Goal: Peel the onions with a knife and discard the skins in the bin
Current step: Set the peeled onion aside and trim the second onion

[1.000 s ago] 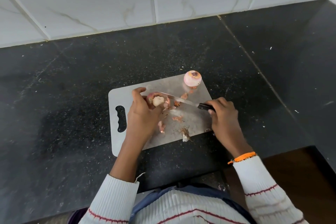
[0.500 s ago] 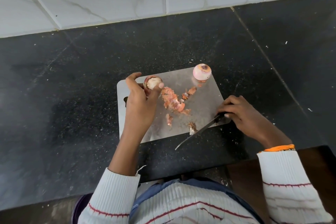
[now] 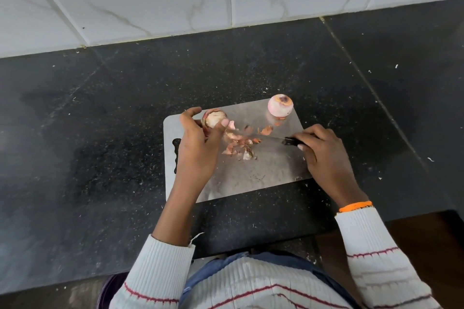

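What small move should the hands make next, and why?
Probably bring the knife in the right hand back to the onion held by the left hand: it still shows patches of skin, and the blade points at loose skins.

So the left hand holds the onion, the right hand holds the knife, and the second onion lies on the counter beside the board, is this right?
Not quite: in the head view the second onion sits on the board, at its far right corner, not on the counter. The left hand does hold the onion, and the right hand the knife.
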`<action>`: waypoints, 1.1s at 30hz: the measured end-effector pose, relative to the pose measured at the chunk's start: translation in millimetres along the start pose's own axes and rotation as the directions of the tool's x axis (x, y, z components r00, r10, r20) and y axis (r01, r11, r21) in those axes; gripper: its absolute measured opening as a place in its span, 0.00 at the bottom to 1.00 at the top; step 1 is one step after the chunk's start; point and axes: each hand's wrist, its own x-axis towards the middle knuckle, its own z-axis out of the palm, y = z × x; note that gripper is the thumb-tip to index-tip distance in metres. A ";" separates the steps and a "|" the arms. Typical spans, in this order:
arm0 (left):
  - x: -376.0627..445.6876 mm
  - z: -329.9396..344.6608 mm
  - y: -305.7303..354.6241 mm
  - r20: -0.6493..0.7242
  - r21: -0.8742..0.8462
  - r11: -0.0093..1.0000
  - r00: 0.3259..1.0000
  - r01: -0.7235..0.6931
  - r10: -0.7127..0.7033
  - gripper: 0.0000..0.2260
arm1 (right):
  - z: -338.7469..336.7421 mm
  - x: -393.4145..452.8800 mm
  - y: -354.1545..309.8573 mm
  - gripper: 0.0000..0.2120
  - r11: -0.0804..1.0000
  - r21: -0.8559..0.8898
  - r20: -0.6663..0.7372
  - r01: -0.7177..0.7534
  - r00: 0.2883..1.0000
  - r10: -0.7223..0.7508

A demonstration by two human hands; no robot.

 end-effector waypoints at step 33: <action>-2.7 -4.8 -8.5 0.072 -0.209 0.969 0.991 0.129 -0.117 0.25 | 34.2 -10.0 -73.8 0.11 0.995 0.092 0.125 -0.027 0.992 0.015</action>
